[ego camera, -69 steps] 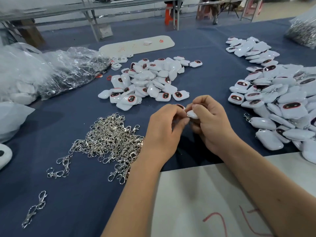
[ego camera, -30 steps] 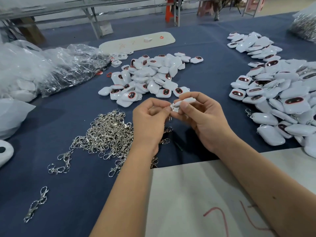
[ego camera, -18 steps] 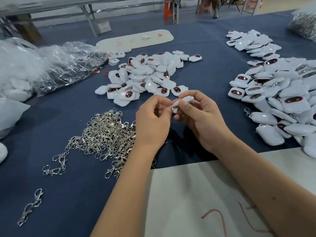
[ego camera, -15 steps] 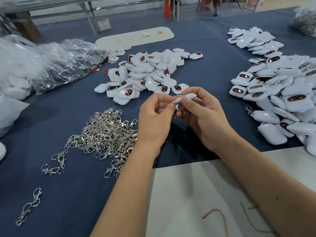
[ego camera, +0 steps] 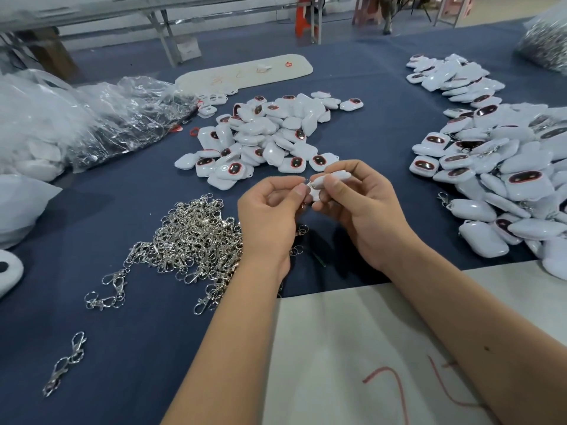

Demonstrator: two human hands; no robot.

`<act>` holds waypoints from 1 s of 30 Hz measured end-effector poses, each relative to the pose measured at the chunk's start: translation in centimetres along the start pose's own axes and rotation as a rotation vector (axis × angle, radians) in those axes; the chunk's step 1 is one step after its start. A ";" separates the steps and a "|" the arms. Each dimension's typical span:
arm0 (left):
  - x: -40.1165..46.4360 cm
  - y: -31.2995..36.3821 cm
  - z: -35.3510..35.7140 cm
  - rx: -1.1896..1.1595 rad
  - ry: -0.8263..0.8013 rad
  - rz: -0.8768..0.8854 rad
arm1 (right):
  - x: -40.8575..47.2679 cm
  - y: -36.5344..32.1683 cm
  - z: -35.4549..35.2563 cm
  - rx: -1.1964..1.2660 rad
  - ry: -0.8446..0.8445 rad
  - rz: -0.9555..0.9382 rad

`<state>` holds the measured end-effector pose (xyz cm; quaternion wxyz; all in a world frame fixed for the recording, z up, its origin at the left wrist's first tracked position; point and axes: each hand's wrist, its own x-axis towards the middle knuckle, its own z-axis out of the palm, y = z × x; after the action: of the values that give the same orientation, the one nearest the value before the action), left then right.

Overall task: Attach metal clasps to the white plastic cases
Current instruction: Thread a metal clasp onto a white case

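Fingers (ego camera: 333, 182) of both my hands pinching, case and clasp meeting above the table (ego camera: 129, 332).
Right hand (ego camera: 365, 216) grips white case (ego camera: 329, 178) edge-on, loop facing left hand (ego camera: 270, 222), which pinches the clasp (ego camera: 307, 183) there; loose clasps (ego camera: 196, 243) piled near.

The white case (ego camera: 329, 179) pinched by the right hand (ego camera: 365, 210) is mostly covered by its fingers; only a narrow edge and one end show. The clasp (ego camera: 309, 186) at the left hand (ego camera: 270, 216) is a tiny glint between the fingertips, too small to tell whether it is hooked on. The left hand and forearm cover the right part of the clasp pile (ego camera: 193, 240). Right of the hands, the heap of cases (ego camera: 503, 179) runs off the picture's edge. Far left, a white object (ego camera: 9, 274) is cut by the edge, and the contents of the plastic bags (ego camera: 92, 118) are unclear. Beyond the table (ego camera: 383, 96), the background is blurred.
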<state>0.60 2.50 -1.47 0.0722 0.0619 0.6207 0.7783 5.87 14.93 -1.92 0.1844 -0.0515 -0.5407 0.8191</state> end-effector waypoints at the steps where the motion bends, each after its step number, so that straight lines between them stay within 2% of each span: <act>1: 0.1 0.0 -0.2 0.048 -0.011 0.037 | 0.0 0.0 0.1 -0.004 0.007 0.001; 7: 1.4 0.2 -1.5 0.459 -0.158 0.267 | 0.1 0.3 -0.1 -0.035 0.026 -0.009; 13: 1.6 0.1 -2.1 0.596 -0.230 0.283 | 0.2 0.9 -0.2 -0.193 0.022 -0.032; 15: 1.5 0.2 -2.1 0.551 -0.180 0.249 | 0.2 1.0 -0.1 -0.225 0.024 -0.068; 18: 0.9 0.2 -1.5 0.380 -0.100 0.099 | 0.1 0.7 0.1 -0.161 0.020 -0.091; 23: 0.3 0.0 -0.4 0.270 -0.188 0.010 | 0.2 0.6 -0.2 -0.106 0.011 -0.077; 30: 0.3 -0.1 -0.2 -0.027 -0.072 -0.122 | 0.2 0.9 -0.2 -0.136 -0.006 -0.090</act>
<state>0.23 2.38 -1.58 0.1425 0.0509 0.6099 0.7779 5.47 14.84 -2.82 0.2157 -0.0371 -0.5974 0.7715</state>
